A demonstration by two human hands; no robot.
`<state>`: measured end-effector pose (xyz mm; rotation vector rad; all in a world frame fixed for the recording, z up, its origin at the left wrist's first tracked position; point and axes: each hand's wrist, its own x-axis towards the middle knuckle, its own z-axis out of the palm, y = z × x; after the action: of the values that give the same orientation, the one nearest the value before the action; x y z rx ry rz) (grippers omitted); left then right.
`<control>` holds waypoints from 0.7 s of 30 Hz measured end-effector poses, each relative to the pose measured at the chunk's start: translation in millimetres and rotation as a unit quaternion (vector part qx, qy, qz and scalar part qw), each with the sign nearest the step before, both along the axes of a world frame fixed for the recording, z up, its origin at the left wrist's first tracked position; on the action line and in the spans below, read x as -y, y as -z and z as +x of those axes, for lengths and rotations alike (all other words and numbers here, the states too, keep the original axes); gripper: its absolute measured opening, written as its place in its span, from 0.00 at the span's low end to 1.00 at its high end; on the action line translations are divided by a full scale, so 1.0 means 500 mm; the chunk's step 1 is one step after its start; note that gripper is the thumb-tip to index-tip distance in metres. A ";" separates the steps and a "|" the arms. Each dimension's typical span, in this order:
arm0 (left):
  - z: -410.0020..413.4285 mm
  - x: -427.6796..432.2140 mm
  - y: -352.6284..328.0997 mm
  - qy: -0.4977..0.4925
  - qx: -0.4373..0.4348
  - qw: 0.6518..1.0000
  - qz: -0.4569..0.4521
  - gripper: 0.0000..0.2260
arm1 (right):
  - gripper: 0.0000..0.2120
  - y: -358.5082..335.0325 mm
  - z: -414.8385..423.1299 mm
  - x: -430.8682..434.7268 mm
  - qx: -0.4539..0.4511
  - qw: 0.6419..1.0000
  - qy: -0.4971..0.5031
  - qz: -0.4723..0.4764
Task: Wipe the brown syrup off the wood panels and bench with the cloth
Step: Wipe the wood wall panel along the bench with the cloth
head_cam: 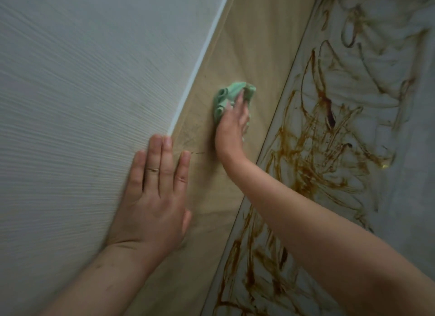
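White panel (pixel 70 92) at left. Left hand (pixel 153 207) lies flat on it, fingers straight and slightly spread, reaching onto the tan panel (pixel 247 44). Right hand (pixel 231 127) presses the bunched green cloth (pixel 226 95) on the tan panel, fingers clamped on the cloth. Syrup (pixel 313 155) is smeared over the table (pixel 404 198) at right.

You can see a narrow white edge strip (pixel 202 59) running diagonally from the top of the view down toward the middle, between the pale grained panel (pixel 82 92) on its left and the tan panel (pixel 247 44) on its right. Further right, a thin dark seam line (pixel 281 103) runs roughly parallel to it along the tan panel's far edge. A slim, plain ring (pixel 153 170) sits on one finger, lower left of centre.
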<state>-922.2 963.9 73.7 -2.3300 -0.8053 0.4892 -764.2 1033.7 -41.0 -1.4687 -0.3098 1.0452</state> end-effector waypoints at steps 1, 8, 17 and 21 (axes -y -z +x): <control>0.000 -0.002 0.000 -0.002 0.002 1.000 -0.005 0.43 | 0.27 -0.041 -0.009 0.007 0.054 0.997 -0.012 0.050; 0.003 -0.001 -0.011 -0.019 -0.016 1.000 -0.009 0.47 | 0.36 -0.030 0.200 -0.165 0.052 0.997 0.052 0.011; 0.003 0.000 -0.007 -0.039 -0.017 0.999 -0.007 0.48 | 0.35 0.042 -0.119 0.168 0.092 0.980 -0.173 0.027; -0.002 -0.002 -0.003 -0.040 -0.025 0.999 -0.004 0.48 | 0.37 0.017 -0.039 0.082 0.101 0.983 -0.150 0.028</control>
<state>-923.1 965.1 74.9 -2.2901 -0.8782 0.5835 -783.6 992.7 -49.4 -1.5083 -0.7183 1.1167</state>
